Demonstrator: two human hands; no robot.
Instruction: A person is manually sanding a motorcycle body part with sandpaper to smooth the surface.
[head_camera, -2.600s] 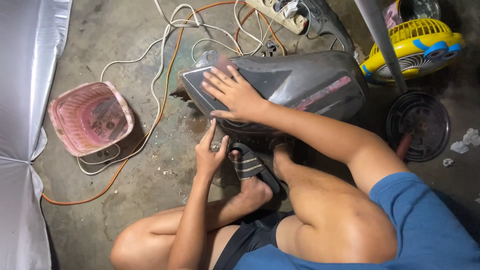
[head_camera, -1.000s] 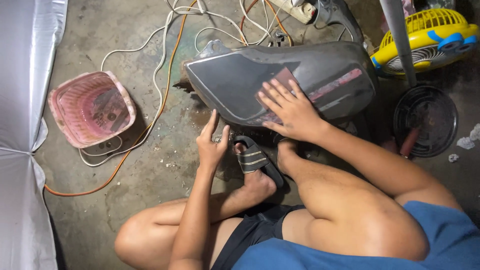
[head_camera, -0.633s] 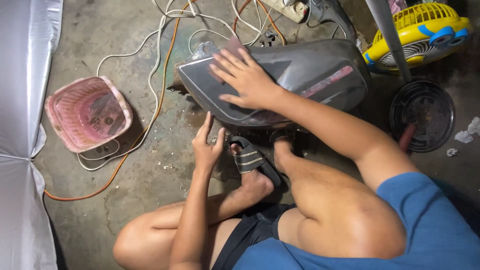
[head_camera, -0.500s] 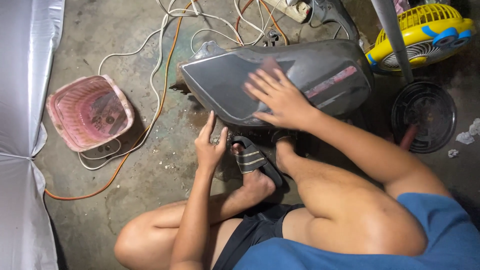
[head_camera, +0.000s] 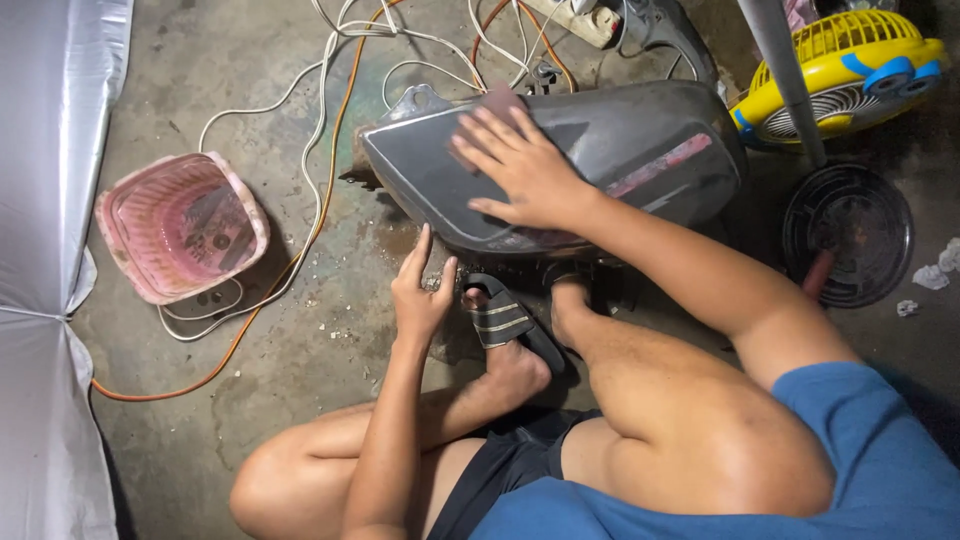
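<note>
A dark grey motorcycle fuel tank (head_camera: 600, 160) lies on its side on the concrete floor (head_camera: 330, 340), toward the far middle of the view, in front of the seated person's feet. The right hand (head_camera: 520, 170) lies flat on the tank's upper face near its left end, fingers spread and pressing a small brownish sheet (head_camera: 497, 102) against the metal; only a corner of that sheet shows past the fingertips, so its kind cannot be told. The left hand (head_camera: 422, 295) rests at the tank's near lower edge, fingers straight and together, pointing away from the body, closed on nothing that can be seen. Just beside it, a foot in a black striped sandal (head_camera: 508, 325) is tucked under the tank. On the floor to the left sits a pink plastic basket (head_camera: 180, 225), with white and orange cables (head_camera: 310, 170) looping round it and running to the far edge. At the far right corner stand a yellow fan (head_camera: 850, 70) and a round black grille (head_camera: 848, 232).
</note>
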